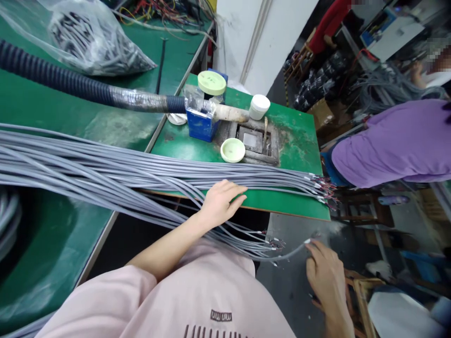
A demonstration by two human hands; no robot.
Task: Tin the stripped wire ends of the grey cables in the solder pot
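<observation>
My left hand (221,202) lies at the table's front edge beside the long bundle of grey cables (169,166), its fingers stretched out and the thumb apart. Some cables branch off below it into a smaller bunch (243,234) in front of my body, with stripped ends hanging past the table edge. Out to the right, my right hand (326,267) pinches the end of one grey cable (291,254) near its white tip; the thin wires beyond are blurred. On the green table (299,136), the larger bundle ends in white collars and fine coloured wires (326,188).
Behind the bundle stand a solder pot (252,141), a pale green dish (233,150), a white jar (260,107) and a blue box (201,124) bearing a black hose (59,72). A bag of cable pieces (98,37) lies farther left. A person in purple (391,141) sits at right.
</observation>
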